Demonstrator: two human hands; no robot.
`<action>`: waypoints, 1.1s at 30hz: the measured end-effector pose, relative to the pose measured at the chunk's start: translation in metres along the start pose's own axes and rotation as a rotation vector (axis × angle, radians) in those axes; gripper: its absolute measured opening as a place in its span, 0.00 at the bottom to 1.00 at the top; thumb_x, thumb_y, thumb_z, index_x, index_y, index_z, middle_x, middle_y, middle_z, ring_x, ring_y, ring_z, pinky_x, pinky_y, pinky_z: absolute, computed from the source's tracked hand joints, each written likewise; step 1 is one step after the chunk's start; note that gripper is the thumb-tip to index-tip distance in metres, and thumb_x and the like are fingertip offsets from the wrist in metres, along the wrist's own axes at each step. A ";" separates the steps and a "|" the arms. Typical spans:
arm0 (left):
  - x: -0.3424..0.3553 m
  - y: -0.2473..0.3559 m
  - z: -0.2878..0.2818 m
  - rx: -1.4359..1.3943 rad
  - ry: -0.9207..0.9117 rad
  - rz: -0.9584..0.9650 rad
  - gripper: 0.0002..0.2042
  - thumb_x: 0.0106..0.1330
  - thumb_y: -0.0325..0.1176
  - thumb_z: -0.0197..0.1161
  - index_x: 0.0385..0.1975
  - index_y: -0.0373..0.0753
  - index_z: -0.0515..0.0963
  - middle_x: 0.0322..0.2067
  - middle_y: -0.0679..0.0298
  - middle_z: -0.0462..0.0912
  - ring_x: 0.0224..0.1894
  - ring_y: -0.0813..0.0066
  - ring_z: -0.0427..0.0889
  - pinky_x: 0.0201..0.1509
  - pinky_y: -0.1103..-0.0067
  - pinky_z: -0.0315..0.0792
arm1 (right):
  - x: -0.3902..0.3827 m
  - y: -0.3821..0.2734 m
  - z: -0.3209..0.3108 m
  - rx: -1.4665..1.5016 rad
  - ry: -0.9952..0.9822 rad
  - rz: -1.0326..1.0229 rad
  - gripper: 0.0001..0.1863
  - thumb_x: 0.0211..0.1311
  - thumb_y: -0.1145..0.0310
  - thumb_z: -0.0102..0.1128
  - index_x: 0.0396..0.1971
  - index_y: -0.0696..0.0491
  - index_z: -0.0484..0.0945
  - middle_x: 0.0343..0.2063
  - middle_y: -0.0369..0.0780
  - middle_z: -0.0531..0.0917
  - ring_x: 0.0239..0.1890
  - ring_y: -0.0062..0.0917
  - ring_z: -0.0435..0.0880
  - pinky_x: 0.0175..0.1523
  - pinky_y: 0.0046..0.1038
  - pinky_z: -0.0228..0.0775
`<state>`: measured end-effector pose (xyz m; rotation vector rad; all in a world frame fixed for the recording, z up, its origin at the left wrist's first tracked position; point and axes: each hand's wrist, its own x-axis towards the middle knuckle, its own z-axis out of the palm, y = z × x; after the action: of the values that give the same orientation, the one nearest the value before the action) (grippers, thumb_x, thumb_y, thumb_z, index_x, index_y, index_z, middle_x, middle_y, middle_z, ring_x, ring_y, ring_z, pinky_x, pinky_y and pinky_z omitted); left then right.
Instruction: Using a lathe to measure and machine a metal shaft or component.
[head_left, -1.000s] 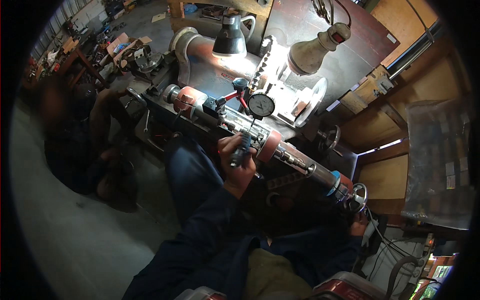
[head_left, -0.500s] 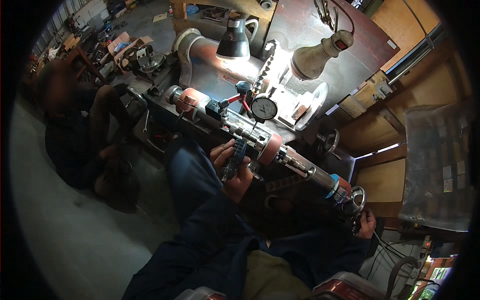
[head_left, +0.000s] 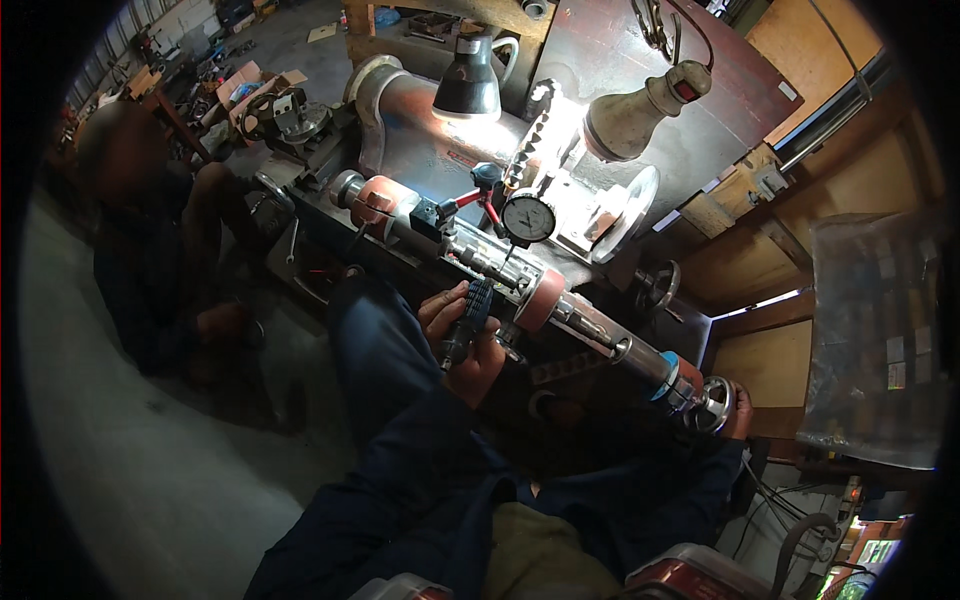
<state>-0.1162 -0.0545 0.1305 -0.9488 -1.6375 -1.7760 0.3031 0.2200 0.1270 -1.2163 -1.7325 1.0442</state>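
Note:
In front of the long machine, my left hand (head_left: 478, 368) is closed around a black ribbed hand tool (head_left: 468, 325) with a small metal end pointing down; its exact kind is unclear. Out at the machine's right end, my right hand (head_left: 741, 411) has its fingers curled over the right rim of a metal handwheel (head_left: 713, 404). A round dial gauge (head_left: 528, 218) on a red-and-black jointed arm (head_left: 466, 201) stands over the shiny shaft assembly (head_left: 500, 262). Red collars (head_left: 542, 299) and a grey cylinder (head_left: 640, 357) follow along the same line.
Two work lamps (head_left: 468, 85) light the machine from behind. A second handwheel (head_left: 658, 285) sits behind the shaft. To the left crouches another person (head_left: 150, 260), a hand low near the floor. A plastic sheet (head_left: 870, 340) hangs at right; cables (head_left: 790, 500) run below it.
My right hand has moved up from below the handwheel to its right rim. My left hand keeps the tool in nearly the same place. The other person's hand has shifted slightly.

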 end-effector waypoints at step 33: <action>-0.006 0.007 0.008 -0.077 0.036 0.006 0.17 0.65 0.35 0.60 0.46 0.36 0.63 0.42 0.53 0.72 0.45 0.60 0.74 0.50 0.70 0.71 | -0.047 -0.054 -0.008 0.147 -0.036 0.065 0.11 0.65 0.66 0.56 0.35 0.59 0.78 0.28 0.34 0.80 0.30 0.16 0.75 0.38 0.20 0.66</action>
<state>-0.1062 -0.0483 0.1301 -0.9487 -1.5531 -1.8530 0.3039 0.1649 0.1736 -1.1735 -1.6217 1.2164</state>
